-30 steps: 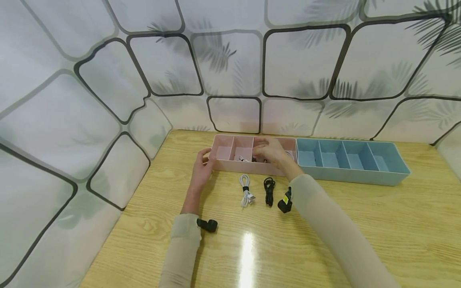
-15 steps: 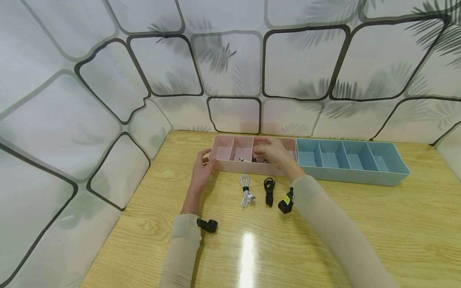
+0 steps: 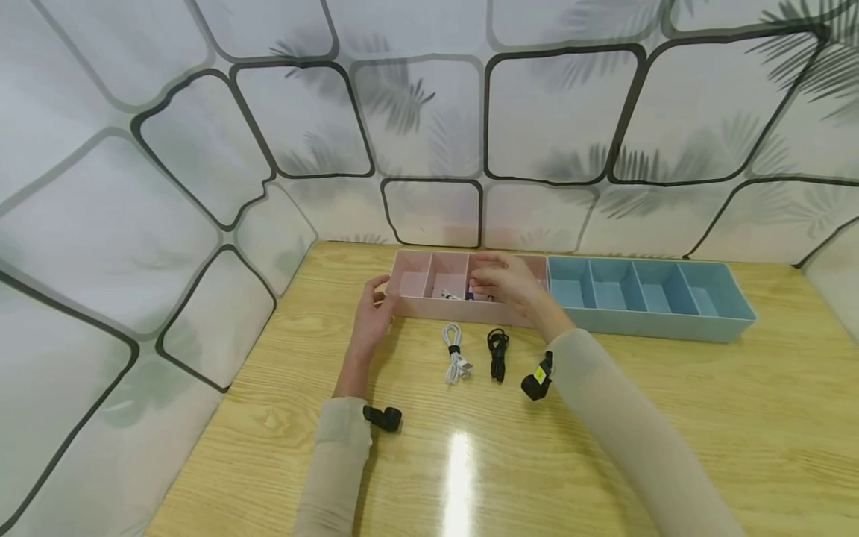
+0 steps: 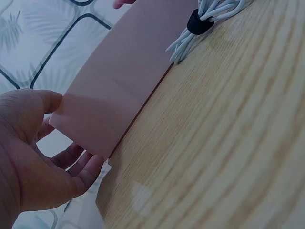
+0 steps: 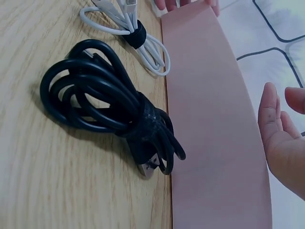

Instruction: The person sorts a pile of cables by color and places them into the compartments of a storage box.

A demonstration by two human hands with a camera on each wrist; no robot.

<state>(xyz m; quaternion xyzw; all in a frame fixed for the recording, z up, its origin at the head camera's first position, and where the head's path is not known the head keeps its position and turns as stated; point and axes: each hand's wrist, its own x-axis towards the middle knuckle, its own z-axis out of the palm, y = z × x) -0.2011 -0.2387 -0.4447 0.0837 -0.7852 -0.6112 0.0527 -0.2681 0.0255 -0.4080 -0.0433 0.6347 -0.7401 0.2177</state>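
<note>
The pink divided box [image 3: 463, 309] stands at the table's back. My left hand [image 3: 373, 317] holds its left end; in the left wrist view the thumb lies at the rim and the fingers bend against the end wall. My right hand [image 3: 513, 286] hovers over the box's right half, fingers slightly spread, with nothing seen between them. White and dark small items [image 3: 450, 295] show in the compartments beside and below it; the hand hides part of them. In front of the box lie a bundled white cable [image 3: 455, 356] and a bundled black cable [image 3: 497, 356], each strapped.
A blue divided box [image 3: 661, 324] adjoins the pink one on the right, its compartments bare. Patterned wall covering [image 3: 429, 149] rises close behind both boxes and along the left. Small black cameras [image 3: 384, 418] sit on both wrists over the wooden table [image 3: 537, 462].
My right wrist has shifted a little toward me and right, its fingers staying over the pink box. The head view has moved slightly. My left hand keeps its place at the box end.
</note>
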